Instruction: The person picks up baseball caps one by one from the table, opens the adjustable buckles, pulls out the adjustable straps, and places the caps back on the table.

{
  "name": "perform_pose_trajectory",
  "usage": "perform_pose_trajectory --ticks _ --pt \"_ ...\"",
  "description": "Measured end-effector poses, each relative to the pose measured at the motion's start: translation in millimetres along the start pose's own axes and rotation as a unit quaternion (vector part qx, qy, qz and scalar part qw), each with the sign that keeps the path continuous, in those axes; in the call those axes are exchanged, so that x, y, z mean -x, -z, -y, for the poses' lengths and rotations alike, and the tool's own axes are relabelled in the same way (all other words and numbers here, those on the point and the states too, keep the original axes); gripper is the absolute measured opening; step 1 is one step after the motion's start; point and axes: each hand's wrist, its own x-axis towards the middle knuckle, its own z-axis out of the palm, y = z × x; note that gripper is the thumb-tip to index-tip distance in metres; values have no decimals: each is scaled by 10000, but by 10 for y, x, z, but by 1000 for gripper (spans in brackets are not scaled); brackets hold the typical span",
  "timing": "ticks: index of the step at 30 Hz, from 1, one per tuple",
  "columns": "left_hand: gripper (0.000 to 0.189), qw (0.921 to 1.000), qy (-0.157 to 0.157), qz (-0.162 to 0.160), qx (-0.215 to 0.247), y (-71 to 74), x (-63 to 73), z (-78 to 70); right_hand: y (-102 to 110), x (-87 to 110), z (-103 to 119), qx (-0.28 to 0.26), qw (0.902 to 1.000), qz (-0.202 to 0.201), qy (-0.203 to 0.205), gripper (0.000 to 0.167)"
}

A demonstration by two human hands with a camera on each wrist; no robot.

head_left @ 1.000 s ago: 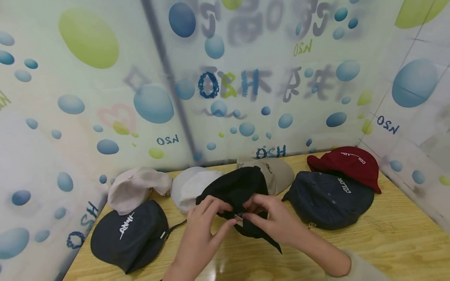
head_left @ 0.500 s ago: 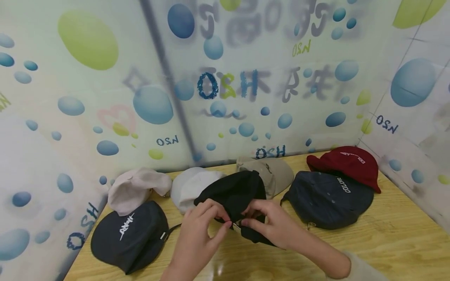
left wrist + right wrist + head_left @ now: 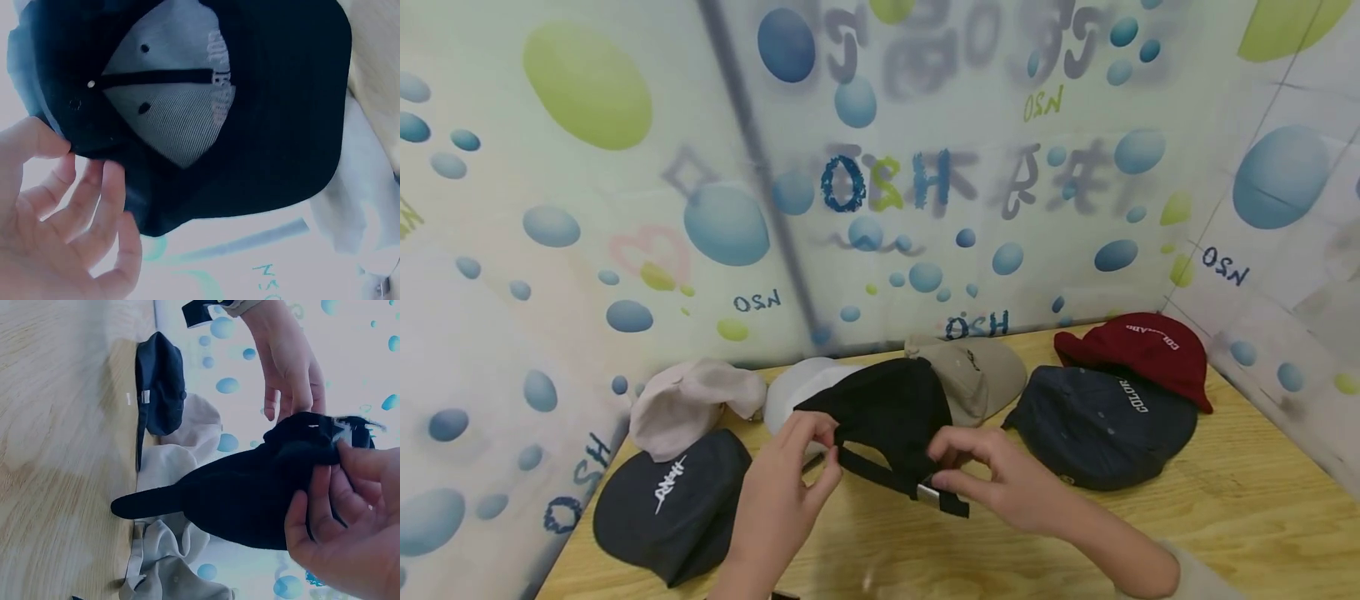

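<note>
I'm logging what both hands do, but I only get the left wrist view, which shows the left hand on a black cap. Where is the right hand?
Observer: The right hand pinches the back of the black cap, beside a silver buckle on its strap.

Operator: Thanks. And is anything lying on the person's left, outside my picture?

Observer: Yes. In the head view, a dark cap with white lettering lies on the table, just left of the left hand.
</note>
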Motion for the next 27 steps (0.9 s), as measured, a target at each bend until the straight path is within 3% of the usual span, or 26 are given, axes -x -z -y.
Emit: perform_pose_trajectory --ticks 4,7,9,14,23,27 --pt "24 9953 256 390 851 39 9 14 6 -13 4 211 9989 -310 -271 8" --pt "17 9826 223 794 1662 28 18 2 -21 -45 -8 234 9984 -423 -299 7" --pt "13 9764 124 1057 1881 17 25 -14 -46 -64 -14 223 9985 -429 -249 6" --pt "34 9817 -69 1240 1442 4 40 -65 -78 -90 -11 293 9988 -379 -133 6" --pt "31 9854 497 1265 1028 118 17 -40 5 -41 13 303 9988 -225 -312 10" --pt "29 9861 332 1419 800 207 14 32 80 -10 10 491 9981 -164 -347 7"
